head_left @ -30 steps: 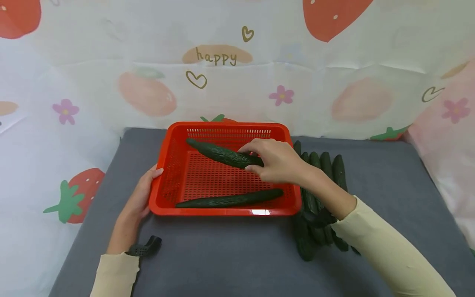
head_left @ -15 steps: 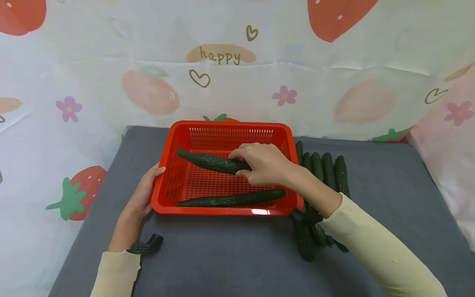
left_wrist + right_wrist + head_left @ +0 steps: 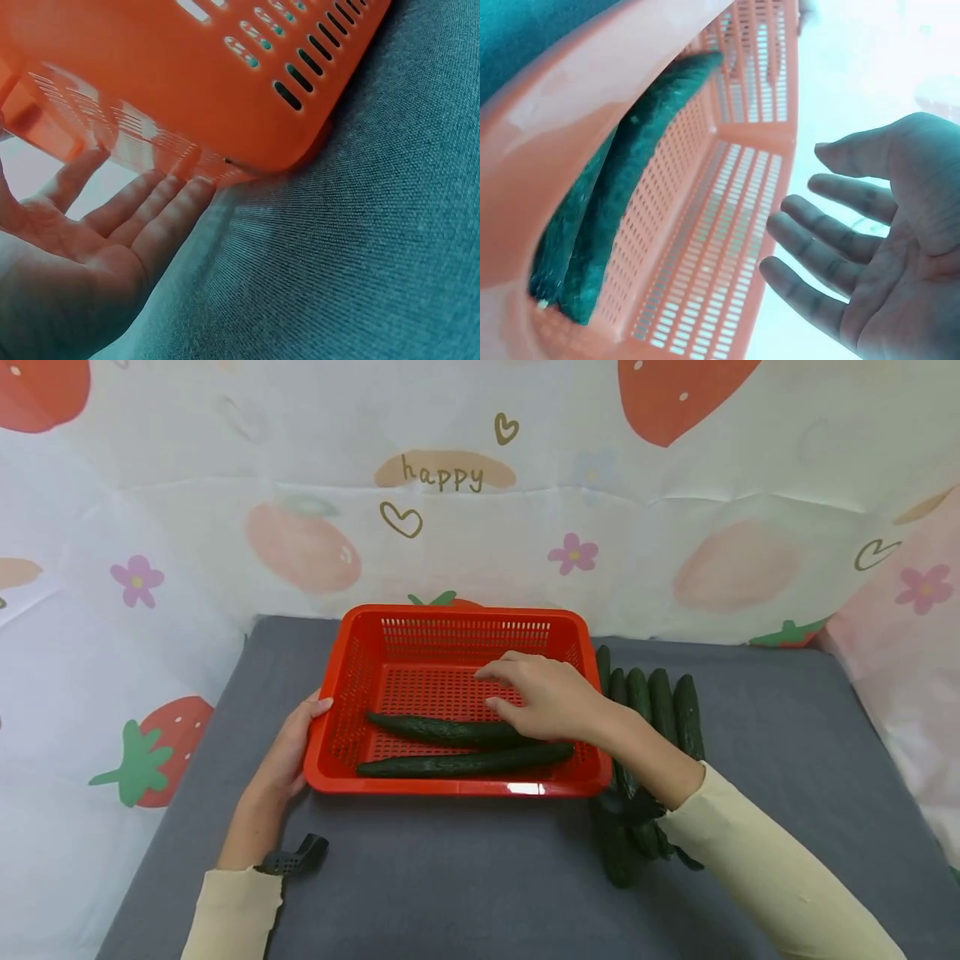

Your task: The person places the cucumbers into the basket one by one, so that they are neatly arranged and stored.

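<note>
Two dark green cucumbers lie side by side in a red plastic basket [image 3: 457, 787]: the front cucumber [image 3: 450, 766] along the near wall, the rear cucumber [image 3: 431, 729] just behind it. Over the basket's right half is my right hand [image 3: 551, 697], fingers apart and holding nothing; it covers part of the rear cucumber's right end in the head view. My left hand [image 3: 288, 747] holds the basket's left side, thumb on the rim. In the left wrist view, the fingers [image 3: 176, 214] of that hand lie against the basket's outer wall.
Several more cucumbers [image 3: 663, 710] lie in a row right of the basket, partly under my right forearm. A grey cloth [image 3: 450, 877] covers the table. Behind it hangs a white curtain [image 3: 480, 560] with strawberry prints.
My right hand lowered a cucumber toward the near side of the basket and let it go behind the front one. The left hand stays at the basket's side.
</note>
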Motion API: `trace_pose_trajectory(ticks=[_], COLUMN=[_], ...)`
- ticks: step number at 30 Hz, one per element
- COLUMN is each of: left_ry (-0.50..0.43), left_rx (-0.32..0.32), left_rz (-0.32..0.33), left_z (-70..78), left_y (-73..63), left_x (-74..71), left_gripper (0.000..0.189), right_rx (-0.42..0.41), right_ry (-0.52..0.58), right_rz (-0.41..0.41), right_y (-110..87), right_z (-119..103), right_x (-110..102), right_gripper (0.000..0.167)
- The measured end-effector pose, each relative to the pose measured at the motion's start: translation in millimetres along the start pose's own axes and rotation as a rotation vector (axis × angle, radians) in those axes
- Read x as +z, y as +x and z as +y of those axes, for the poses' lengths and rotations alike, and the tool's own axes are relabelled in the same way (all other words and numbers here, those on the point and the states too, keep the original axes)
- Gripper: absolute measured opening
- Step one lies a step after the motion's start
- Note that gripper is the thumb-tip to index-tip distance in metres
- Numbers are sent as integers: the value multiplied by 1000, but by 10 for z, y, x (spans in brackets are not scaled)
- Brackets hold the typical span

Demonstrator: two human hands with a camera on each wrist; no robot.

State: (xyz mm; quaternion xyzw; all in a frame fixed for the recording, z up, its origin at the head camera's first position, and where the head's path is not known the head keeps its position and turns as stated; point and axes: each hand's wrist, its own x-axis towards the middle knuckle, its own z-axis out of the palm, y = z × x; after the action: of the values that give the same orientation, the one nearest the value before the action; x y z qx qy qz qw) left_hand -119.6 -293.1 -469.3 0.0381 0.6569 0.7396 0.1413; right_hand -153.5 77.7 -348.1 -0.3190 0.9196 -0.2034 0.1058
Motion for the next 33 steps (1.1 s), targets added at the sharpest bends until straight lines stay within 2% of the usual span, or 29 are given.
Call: trace_pose_trajectory(ticks=[7, 15, 33], left_ry=[-28, -43, -43], left_rx=[-28, -16, 7], left_rz=[2, -21, -19], left_z=[14, 10, 0], left_y=[-16, -17, -4], left_x=[-5, -13, 8], left_gripper=[51, 48, 37], right_rx=[10, 11, 83], right_ry=[23, 40, 127], right_rz=[27, 71, 188], right_y=[-139, -284, -579], right_z=[144, 266, 501], right_x=[-9, -1, 20], right_gripper=[42, 41, 43])
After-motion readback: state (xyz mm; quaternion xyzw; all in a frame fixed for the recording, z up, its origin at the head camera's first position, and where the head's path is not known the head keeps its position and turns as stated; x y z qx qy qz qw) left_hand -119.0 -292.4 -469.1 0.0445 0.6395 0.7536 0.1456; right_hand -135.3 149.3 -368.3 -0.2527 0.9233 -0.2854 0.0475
